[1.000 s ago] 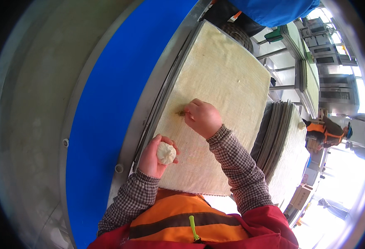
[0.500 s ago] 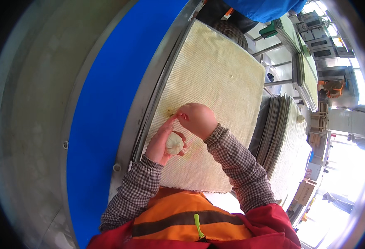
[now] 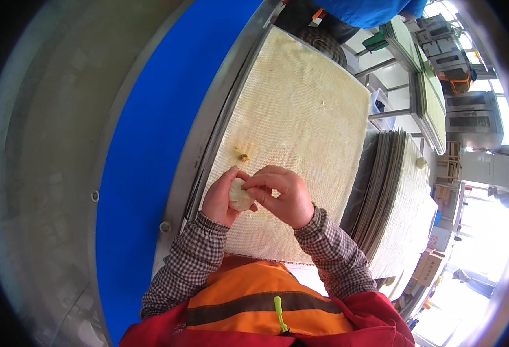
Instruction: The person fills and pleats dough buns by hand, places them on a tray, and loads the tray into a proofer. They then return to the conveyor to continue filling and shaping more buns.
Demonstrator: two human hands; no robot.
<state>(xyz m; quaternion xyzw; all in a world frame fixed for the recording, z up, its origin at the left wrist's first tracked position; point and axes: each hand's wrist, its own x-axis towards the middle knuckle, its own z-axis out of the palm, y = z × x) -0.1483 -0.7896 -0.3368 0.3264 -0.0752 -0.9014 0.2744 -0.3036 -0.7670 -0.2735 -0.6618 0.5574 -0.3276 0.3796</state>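
Observation:
A round white dough bun (image 3: 240, 198) rests in my left hand (image 3: 216, 201), whose fingers are curled around its side. My right hand (image 3: 286, 196) is in a pinch, its fingertips touching the bun's top. A tiny brownish bit shows at those fingertips, too small to name. Both hands are above the near left part of a tray lined with pale ribbed cloth (image 3: 301, 104). On that cloth, just beyond my left hand, lies a small yellow-brown lump of filling (image 3: 243, 157) with crumbs around it.
Along the left runs a blue conveyor belt (image 3: 150, 127) with a metal edge. At right stands a stack of cloth-lined trays (image 3: 396, 199) with a small pale round piece (image 3: 421, 163) on top. A metal rack (image 3: 419, 98) is farther back. A person's blue clothing (image 3: 367, 11) shows at the top.
My right hand has come back from the lump of filling to the bun and turned, so its pinched fingertips now touch the bun. The lump is now uncovered. My left hand keeps the bun.

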